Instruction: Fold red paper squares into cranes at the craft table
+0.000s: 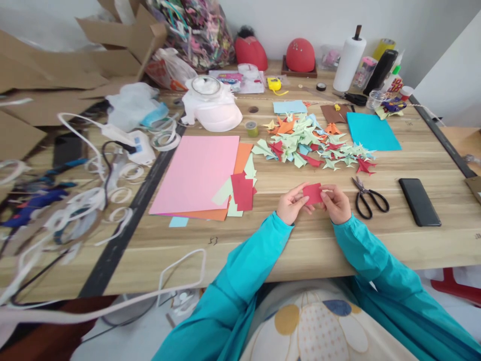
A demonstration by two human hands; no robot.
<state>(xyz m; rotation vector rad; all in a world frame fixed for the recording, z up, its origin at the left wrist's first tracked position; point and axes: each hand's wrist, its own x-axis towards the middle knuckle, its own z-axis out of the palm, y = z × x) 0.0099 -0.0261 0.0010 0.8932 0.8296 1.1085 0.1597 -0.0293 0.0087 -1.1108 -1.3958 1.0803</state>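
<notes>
Red paper rectangle [311,193] is being steadied by the left hand [290,204] and right hand [337,204]; fingers [301,201] are pinching opposite sides, probably keeping it flat.

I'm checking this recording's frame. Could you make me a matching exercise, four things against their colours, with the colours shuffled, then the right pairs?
Things:
1. Paper held between the left hand and right hand
2. Phone to the right of the scissors
3. Large uppermost sheet to the left of both hands
4. Tape measure toward the back

Colours:
A. Black
B. Yellow
C. Red
D. Pink

Right pairs: 1-C, 2-A, 3-D, 4-B
</notes>
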